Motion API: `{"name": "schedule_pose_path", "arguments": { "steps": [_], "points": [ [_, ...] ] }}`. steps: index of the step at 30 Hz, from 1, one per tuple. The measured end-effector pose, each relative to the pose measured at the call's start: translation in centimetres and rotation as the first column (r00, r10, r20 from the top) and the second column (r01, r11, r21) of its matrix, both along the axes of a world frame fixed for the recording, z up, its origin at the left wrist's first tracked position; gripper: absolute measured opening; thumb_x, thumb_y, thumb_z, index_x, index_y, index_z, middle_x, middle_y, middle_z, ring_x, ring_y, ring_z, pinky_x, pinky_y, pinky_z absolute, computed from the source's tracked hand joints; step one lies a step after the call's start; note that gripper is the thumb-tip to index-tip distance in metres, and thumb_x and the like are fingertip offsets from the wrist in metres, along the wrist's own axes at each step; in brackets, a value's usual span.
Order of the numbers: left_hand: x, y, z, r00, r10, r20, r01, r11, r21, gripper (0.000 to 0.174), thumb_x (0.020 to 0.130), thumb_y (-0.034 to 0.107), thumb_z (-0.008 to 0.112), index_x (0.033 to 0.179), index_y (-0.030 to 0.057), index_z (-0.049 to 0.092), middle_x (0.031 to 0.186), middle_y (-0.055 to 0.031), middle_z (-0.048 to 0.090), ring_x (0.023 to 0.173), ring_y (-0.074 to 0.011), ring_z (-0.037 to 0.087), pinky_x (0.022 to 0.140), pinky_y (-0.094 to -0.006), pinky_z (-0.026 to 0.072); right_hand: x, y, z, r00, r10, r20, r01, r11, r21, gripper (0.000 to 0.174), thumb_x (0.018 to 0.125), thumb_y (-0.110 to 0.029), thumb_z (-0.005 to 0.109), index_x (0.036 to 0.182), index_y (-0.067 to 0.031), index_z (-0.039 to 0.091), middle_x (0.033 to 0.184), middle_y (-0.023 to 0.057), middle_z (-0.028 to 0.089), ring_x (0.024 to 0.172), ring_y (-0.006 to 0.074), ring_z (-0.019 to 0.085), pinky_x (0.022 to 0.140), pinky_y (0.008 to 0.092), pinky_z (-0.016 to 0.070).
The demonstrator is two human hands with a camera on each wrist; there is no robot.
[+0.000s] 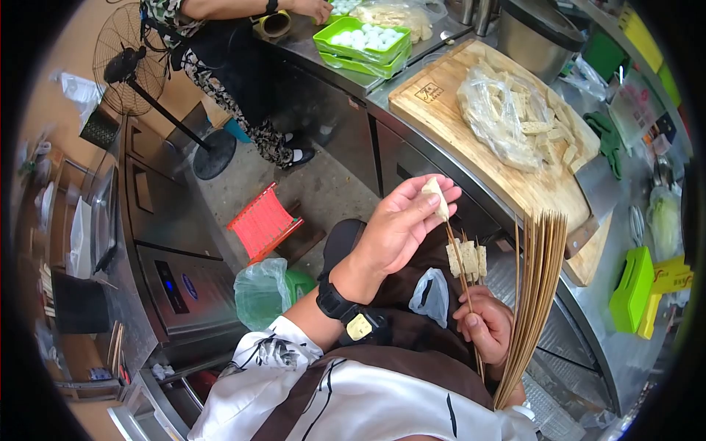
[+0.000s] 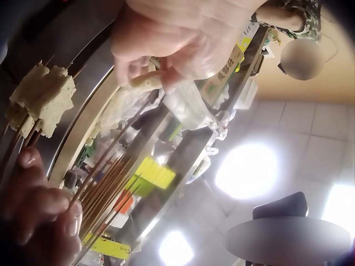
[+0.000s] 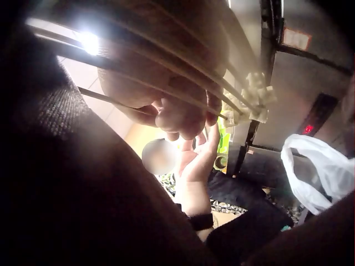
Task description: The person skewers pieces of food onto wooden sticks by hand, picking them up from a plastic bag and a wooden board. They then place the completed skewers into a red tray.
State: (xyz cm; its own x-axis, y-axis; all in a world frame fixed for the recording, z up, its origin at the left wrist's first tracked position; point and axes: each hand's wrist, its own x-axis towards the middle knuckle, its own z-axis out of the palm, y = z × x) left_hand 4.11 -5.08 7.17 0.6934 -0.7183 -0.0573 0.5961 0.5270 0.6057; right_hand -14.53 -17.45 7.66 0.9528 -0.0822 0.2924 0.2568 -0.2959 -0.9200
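Observation:
My left hand [image 1: 390, 231] pinches a pale, spongy tofu piece [image 1: 435, 197] between thumb and fingers, palm turned up. The tip of a thin bamboo skewer [image 1: 457, 253] meets the lower end of that piece. Lower down, my right hand [image 1: 485, 325] grips this skewer and several others. Porous tofu pieces [image 1: 466, 260] are threaded on those others, just above the right fingers; the left wrist view shows this threaded tofu [image 2: 43, 98] close up. A thick bundle of bare skewers [image 1: 535, 294] stands beside the right hand, fanning out at the top.
A wooden board [image 1: 426, 92] on the steel counter bears a plastic bag of tofu pieces [image 1: 507, 110] and a cleaver [image 1: 599, 187]. Green trays [image 1: 360, 62] hold white balls. Another person [image 1: 228, 66] works at the counter. A red stool [image 1: 265, 223] and lined bin [image 1: 262, 294] stand on the floor.

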Motion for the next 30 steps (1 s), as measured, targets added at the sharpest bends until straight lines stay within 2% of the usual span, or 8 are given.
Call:
{"name": "schedule_pose_path", "arguments": {
  "steps": [8, 11, 14, 17, 20, 25, 28, 30],
  "points": [
    [0.0, 0.8, -1.3, 0.953, 0.005, 0.303, -0.108, 0.94, 0.323, 0.028, 0.094, 0.013, 0.06, 0.12, 0.0055, 0.057, 0.09, 0.0012, 0.057, 0.067, -0.0023, 0.048, 0.054, -0.0187, 0.0404, -0.5, -0.2, -0.3, 0.999, -0.033, -0.029, 0.034, 0.999, 0.028, 0.026, 0.093, -0.02, 0.05, 0.08, -0.0015, 0.061, 0.05, 0.0003, 0.05, 0.049, 0.0121, 0.051, 0.087, 0.0379, 0.0429],
    [-0.3, 1.2, -1.3, 0.947, -0.033, 0.318, -0.104, 0.909, 0.403, 0.028, 0.094, 0.011, 0.06, 0.121, 0.005, 0.057, 0.09, 0.0002, 0.057, 0.061, -0.0026, 0.044, 0.052, -0.0188, 0.0384, -0.5, -0.2, -0.5, 0.999, -0.03, -0.041, 0.031, 0.999, 0.027, 0.026, 0.093, -0.021, 0.049, 0.08, -0.0014, 0.062, 0.05, 0.0002, 0.05, 0.049, 0.0121, 0.051, 0.087, 0.0379, 0.0429],
    [-0.4, 1.4, -2.3, 0.981, 0.01, 0.194, -0.073, 0.945, 0.318, 0.031, 0.092, 0.005, 0.06, 0.122, 0.0031, 0.056, 0.111, -0.0082, 0.059, 0.083, -0.0135, 0.064, 0.073, -0.0269, 0.054, -0.4, -0.2, -0.7, 0.999, -0.007, -0.037, 0.009, 0.999, 0.038, 0.026, 0.092, -0.021, 0.05, 0.08, -0.001, 0.062, 0.05, 0.0006, 0.05, 0.049, 0.0127, 0.051, 0.087, 0.0373, 0.0426],
    [0.0, 1.4, -3.7, 0.943, 0.073, 0.324, -0.122, 0.983, 0.135, 0.027, 0.094, 0.003, 0.055, 0.121, -0.0004, 0.056, 0.145, -0.015, 0.034, 0.114, -0.0231, 0.057, 0.097, -0.0356, 0.0473, -0.5, -0.2, -1.0, 0.999, -0.002, -0.047, 0.004, 0.999, 0.039, 0.025, 0.091, -0.02, 0.051, 0.08, -0.0006, 0.063, 0.053, 0.0007, 0.052, 0.053, 0.0158, 0.053, 0.082, 0.0374, 0.0433],
    [0.2, 1.6, -3.6, 0.978, 0.13, 0.163, -0.14, 0.989, 0.054, 0.027, 0.095, 0.004, 0.053, 0.121, -0.001, 0.056, 0.143, -0.0152, 0.038, 0.112, -0.0234, 0.059, 0.097, -0.0347, 0.0477, -0.6, -0.1, -1.1, 0.997, 0.005, -0.074, -0.001, 0.999, 0.049, 0.022, 0.089, -0.017, 0.053, 0.08, -0.0001, 0.064, 0.055, 0.0003, 0.054, 0.056, 0.0188, 0.055, 0.078, 0.0374, 0.0444],
    [-0.3, 1.3, -2.2, 0.978, 0.138, 0.153, -0.167, 0.967, 0.193, 0.035, 0.095, 0.007, 0.054, 0.13, -0.0005, 0.049, 0.142, -0.0157, 0.039, 0.114, -0.0258, 0.057, 0.1, -0.0377, 0.0458, -0.4, 0.2, -0.8, 0.998, 0.017, -0.053, -0.015, 0.999, 0.047, 0.027, 0.093, -0.021, 0.05, 0.08, -0.0013, 0.062, 0.051, 0.0003, 0.051, 0.05, 0.012, 0.052, 0.086, 0.0362, 0.0425],
    [-0.7, 1.0, -1.8, 0.961, 0.249, 0.121, -0.258, 0.964, 0.066, 0.046, 0.095, 0.004, 0.052, 0.138, 0.0012, 0.038, 0.139, -0.0148, 0.042, 0.116, -0.027, 0.055, 0.102, -0.0411, 0.0451, -0.4, 0.3, -0.6, 0.997, 0.032, -0.069, -0.03, 0.999, 0.033, 0.026, 0.092, -0.02, 0.05, 0.079, -0.0011, 0.062, 0.051, 0.0005, 0.051, 0.049, 0.0126, 0.052, 0.086, 0.0366, 0.0428],
    [0.0, 1.3, -2.7, 0.997, 0.061, -0.038, -0.066, 0.99, -0.128, 0.054, 0.094, 0.002, 0.052, 0.143, 0.0033, 0.029, 0.136, -0.014, 0.045, 0.116, -0.027, 0.054, 0.103, -0.0443, 0.0441, -0.1, 0.3, -0.6, 0.997, 0.047, -0.054, -0.047, 0.999, 0.009, 0.026, 0.092, -0.02, 0.05, 0.079, -0.0011, 0.062, 0.051, 0.0005, 0.051, 0.049, 0.0129, 0.052, 0.086, 0.0368, 0.0428]
  ]
}}
